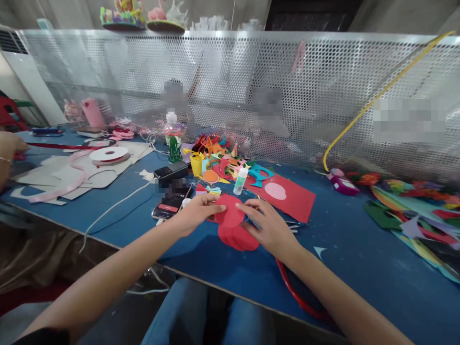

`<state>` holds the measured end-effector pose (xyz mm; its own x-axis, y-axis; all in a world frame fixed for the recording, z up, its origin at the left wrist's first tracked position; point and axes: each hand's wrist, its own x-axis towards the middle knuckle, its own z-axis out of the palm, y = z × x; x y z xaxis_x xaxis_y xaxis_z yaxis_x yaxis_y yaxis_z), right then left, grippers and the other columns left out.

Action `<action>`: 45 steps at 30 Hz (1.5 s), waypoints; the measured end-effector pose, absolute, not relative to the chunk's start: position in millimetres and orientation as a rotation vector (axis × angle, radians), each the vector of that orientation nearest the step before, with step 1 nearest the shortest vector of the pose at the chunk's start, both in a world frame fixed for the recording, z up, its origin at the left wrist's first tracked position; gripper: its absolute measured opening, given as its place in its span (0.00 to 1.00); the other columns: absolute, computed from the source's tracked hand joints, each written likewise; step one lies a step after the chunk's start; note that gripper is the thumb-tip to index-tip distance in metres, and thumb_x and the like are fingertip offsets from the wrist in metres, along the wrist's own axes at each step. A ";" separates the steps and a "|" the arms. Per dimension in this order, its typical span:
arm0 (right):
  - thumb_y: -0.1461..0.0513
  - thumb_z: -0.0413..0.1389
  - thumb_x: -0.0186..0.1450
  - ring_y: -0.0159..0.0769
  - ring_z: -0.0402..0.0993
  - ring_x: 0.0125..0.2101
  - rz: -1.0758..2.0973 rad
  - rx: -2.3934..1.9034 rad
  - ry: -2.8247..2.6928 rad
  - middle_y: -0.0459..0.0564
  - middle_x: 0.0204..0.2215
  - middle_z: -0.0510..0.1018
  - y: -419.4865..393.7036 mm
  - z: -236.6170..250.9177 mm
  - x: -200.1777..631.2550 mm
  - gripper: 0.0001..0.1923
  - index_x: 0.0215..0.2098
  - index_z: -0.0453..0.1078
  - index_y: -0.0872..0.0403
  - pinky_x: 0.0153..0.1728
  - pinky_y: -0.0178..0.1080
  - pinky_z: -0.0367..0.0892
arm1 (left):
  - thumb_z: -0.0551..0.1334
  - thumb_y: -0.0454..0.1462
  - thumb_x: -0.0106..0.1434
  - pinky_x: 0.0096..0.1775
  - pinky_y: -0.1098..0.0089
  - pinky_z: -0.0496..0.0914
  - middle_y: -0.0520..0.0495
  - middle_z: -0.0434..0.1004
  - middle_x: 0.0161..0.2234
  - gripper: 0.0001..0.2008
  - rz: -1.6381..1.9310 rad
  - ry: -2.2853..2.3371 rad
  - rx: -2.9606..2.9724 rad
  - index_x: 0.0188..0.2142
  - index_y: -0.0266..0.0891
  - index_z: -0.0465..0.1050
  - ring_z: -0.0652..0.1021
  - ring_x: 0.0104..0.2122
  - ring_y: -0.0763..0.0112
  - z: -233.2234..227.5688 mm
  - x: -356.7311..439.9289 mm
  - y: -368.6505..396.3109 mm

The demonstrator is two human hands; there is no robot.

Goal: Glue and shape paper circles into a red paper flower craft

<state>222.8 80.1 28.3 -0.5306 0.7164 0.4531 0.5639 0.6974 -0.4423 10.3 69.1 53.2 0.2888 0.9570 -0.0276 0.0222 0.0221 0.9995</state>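
My left hand (201, 211) pinches the left side of a red paper circle (230, 211) between thumb and fingers. At the circle's right edge, my right hand (271, 229) has its fingers bent around the paper. Several more red paper circles (235, 238) overlap just below it, close to my right thumb. A white and green glue stick (240, 180) stands upright right behind my hands. Red paper sheets (296, 199) lie behind my right hand, a pink oval (275, 190) on top. Thin metal pieces (293, 227), partly hidden, show beside that hand.
Colourful paper scraps (223, 160) are heaped at the back. A bottle (173, 139), a black box (170, 171) and a phone (170, 203) stand left. A ribbon spool (109, 155) lies near another person's hand (12, 146). A perforated metal panel (223, 91) bounds the table.
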 end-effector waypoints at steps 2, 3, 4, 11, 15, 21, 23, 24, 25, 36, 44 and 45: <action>0.62 0.51 0.61 0.44 0.67 0.47 0.355 -0.947 -2.249 0.51 0.45 0.69 85.6 30.5 223.1 0.14 0.44 0.71 0.44 0.48 0.49 0.63 | 0.64 0.41 0.53 0.31 0.74 0.67 0.50 0.75 0.26 0.11 0.925 0.966 1.333 0.34 0.35 0.74 0.73 0.25 0.75 50.7 22.9 77.2; 0.61 0.51 0.61 0.43 0.67 0.46 0.373 -0.945 -2.219 0.51 0.44 0.69 88.5 30.0 223.4 0.12 0.41 0.72 0.45 0.47 0.49 0.64 | 0.64 0.40 0.54 0.30 0.75 0.66 0.51 0.74 0.24 0.10 0.917 0.953 1.341 0.33 0.35 0.74 0.72 0.24 0.76 49.6 28.7 81.8; 0.61 0.52 0.61 0.44 0.67 0.46 0.390 -0.949 -2.183 0.52 0.44 0.69 91.5 28.8 224.0 0.10 0.39 0.72 0.46 0.47 0.49 0.64 | 0.64 0.38 0.54 0.29 0.75 0.65 0.51 0.73 0.24 0.09 0.916 0.946 1.352 0.32 0.35 0.74 0.71 0.24 0.77 48.8 33.9 86.4; 0.59 0.54 0.61 0.43 0.66 0.50 0.492 -0.921 -2.072 0.52 0.49 0.68 105.9 16.4 236.4 0.11 0.41 0.74 0.47 0.48 0.48 0.65 | 0.60 0.35 0.56 0.30 0.75 0.65 0.51 0.76 0.27 0.08 0.923 0.935 1.400 0.36 0.36 0.75 0.72 0.26 0.76 45.9 53.7 110.7; 0.61 0.57 0.59 0.45 0.63 0.53 0.570 -0.898 -2.104 0.48 0.53 0.67 105.6 15.4 242.0 0.10 0.37 0.76 0.42 0.51 0.51 0.61 | 0.60 0.36 0.57 0.30 0.75 0.65 0.50 0.75 0.25 0.10 0.879 0.934 1.381 0.38 0.34 0.75 0.72 0.25 0.75 38.7 52.6 113.9; 0.56 0.57 0.59 0.41 0.71 0.45 0.871 -1.003 -1.728 0.51 0.44 0.74 103.7 10.5 238.8 0.07 0.31 0.74 0.50 0.43 0.44 0.68 | 0.59 0.40 0.60 0.34 0.74 0.67 0.48 0.77 0.31 0.12 0.842 0.898 1.366 0.40 0.36 0.74 0.74 0.30 0.74 32.2 50.9 108.4; 0.55 0.56 0.59 0.38 0.74 0.38 0.898 -1.039 -1.657 0.51 0.39 0.75 103.1 8.0 236.7 0.09 0.29 0.70 0.52 0.35 0.40 0.71 | 0.60 0.40 0.59 0.36 0.73 0.68 0.47 0.78 0.35 0.13 0.820 0.858 1.359 0.42 0.37 0.73 0.76 0.34 0.72 32.7 51.6 105.3; 0.55 0.57 0.58 0.36 0.74 0.35 0.910 -1.052 -1.629 0.51 0.36 0.76 102.6 7.0 235.8 0.09 0.29 0.69 0.53 0.33 0.38 0.71 | 0.61 0.39 0.58 0.37 0.72 0.69 0.46 0.78 0.37 0.13 0.804 0.836 1.364 0.42 0.37 0.73 0.76 0.36 0.71 33.2 52.1 103.8; 0.55 0.58 0.58 0.35 0.74 0.34 0.919 -1.063 -1.608 0.50 0.35 0.76 101.9 6.4 235.1 0.09 0.28 0.68 0.53 0.32 0.37 0.71 | 0.63 0.37 0.57 0.38 0.72 0.69 0.46 0.78 0.37 0.14 0.789 0.821 1.378 0.43 0.37 0.72 0.76 0.37 0.70 33.7 52.5 102.4; 0.59 0.61 0.55 0.31 0.72 0.27 0.950 -1.105 -1.521 0.46 0.27 0.76 91.0 11.3 232.1 0.08 0.31 0.68 0.52 0.23 0.32 0.65 | 0.60 0.34 0.59 0.38 0.74 0.70 0.47 0.78 0.34 0.10 0.741 0.845 1.434 0.41 0.35 0.72 0.77 0.36 0.74 32.6 53.4 97.5; 0.60 0.60 0.56 0.30 0.72 0.25 0.948 -1.066 -1.537 0.44 0.24 0.75 90.1 11.2 232.5 0.07 0.31 0.67 0.52 0.23 0.33 0.66 | 0.58 0.35 0.61 0.38 0.73 0.71 0.47 0.77 0.33 0.12 0.718 0.872 1.515 0.43 0.35 0.73 0.76 0.35 0.73 33.3 53.0 97.3; 0.60 0.60 0.57 0.30 0.72 0.25 0.948 -1.060 -1.544 0.43 0.24 0.75 90.2 11.1 232.6 0.06 0.31 0.67 0.52 0.24 0.33 0.66 | 0.58 0.35 0.61 0.37 0.73 0.71 0.47 0.77 0.32 0.12 0.715 0.877 1.514 0.43 0.35 0.73 0.76 0.35 0.73 33.5 53.1 97.2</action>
